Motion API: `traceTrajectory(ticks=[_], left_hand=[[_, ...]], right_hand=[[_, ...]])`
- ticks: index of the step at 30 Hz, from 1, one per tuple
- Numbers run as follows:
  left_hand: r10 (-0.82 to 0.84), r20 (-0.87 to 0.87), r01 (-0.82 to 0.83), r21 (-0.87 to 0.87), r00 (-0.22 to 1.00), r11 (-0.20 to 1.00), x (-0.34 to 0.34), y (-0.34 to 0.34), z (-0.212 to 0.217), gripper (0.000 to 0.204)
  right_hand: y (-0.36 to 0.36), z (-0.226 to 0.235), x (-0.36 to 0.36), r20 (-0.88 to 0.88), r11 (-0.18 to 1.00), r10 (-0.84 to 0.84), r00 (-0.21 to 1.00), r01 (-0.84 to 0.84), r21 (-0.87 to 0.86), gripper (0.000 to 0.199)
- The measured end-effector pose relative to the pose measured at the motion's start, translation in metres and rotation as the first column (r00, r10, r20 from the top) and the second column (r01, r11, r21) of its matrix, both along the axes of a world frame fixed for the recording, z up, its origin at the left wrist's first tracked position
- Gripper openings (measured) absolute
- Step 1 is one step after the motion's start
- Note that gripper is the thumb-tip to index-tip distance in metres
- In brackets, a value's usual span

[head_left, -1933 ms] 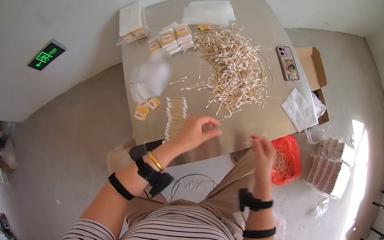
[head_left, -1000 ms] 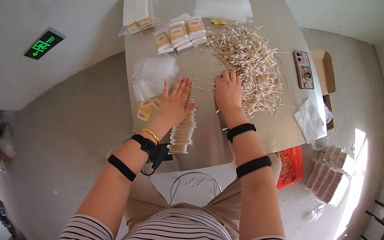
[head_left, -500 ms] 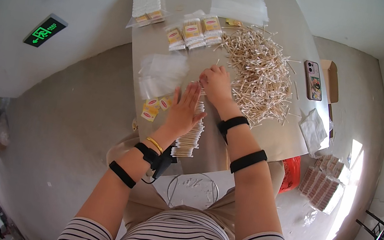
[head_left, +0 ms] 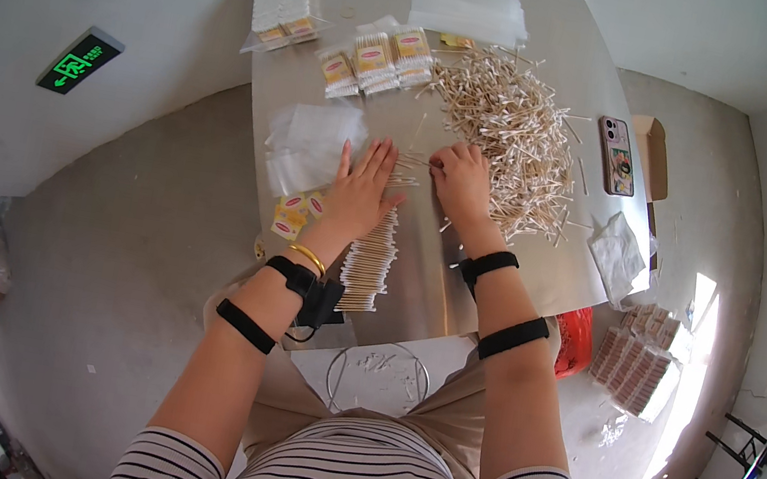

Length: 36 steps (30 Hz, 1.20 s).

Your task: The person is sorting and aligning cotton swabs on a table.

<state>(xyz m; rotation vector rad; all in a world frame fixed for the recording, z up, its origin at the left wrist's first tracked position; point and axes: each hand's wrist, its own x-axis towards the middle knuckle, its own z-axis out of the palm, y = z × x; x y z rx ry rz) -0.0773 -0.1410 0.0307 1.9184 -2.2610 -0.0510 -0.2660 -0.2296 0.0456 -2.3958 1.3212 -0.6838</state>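
My left hand (head_left: 361,193) lies flat, fingers stretched out, over the far end of a neat row of cotton swabs (head_left: 366,272). The row runs toward the near table edge, its swabs side by side. A few swabs (head_left: 405,180) stick out beside the left fingers. To the right, my right hand (head_left: 463,187) is closed, fingertips pinching the ends of cotton swabs that reach toward the left hand; how many is too small to tell. Close beyond it spreads a large loose heap of cotton swabs (head_left: 527,142).
Left of my hand are clear plastic bags (head_left: 312,141) and small yellow cards (head_left: 289,219). Farther back stand filled swab packs (head_left: 373,57), a bagged stack (head_left: 285,0) and more clear bags (head_left: 470,11). A phone (head_left: 617,157) lies near the right edge of the metal table (head_left: 434,299).
My right hand has moved right and slightly nearer, away from the left fingers toward the heap. The left hand has shifted slightly left and nearer, still flat.
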Motion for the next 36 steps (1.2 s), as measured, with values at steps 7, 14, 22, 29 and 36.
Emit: traceTrajectory(ticks=[7, 14, 22, 29, 36], left_hand=[[-0.045, 0.034, 0.045, 0.023, 0.998, 0.999, 0.006, 0.004, 0.006, 0.075], [0.015, -0.049, -0.015, -0.001, 0.999, 1.000, 0.002, 0.021, 0.008, 0.076], [-0.004, -0.011, 0.004, 0.026, 1.000, 1.000, 0.001, 0.017, 0.004, 0.077], [0.003, -0.106, -0.007, -0.041, 0.994, 0.999, -0.003, 0.018, 0.007, 0.077], [-0.029, -0.072, 0.029, 0.012, 0.997, 1.000, -0.001, 0.014, 0.001, 0.078]], right_hand=[[-0.009, -0.007, 0.007, -0.094, 0.999, 0.007, 0.996, -0.010, -0.037, 0.006], [-0.009, 0.000, 0.039, -0.064, 0.998, 0.042, 0.997, -0.045, -0.039, 0.006], [-0.050, 0.003, 0.040, -0.206, 0.985, 0.087, 0.975, -0.116, -0.131, 0.010], [-0.028, -0.002, 0.060, -0.212, 0.983, 0.171, 0.962, -0.154, 0.096, 0.008], [0.006, 0.017, 0.010, 0.183, 0.996, 0.002, 0.983, -0.019, 0.092, 0.009]])
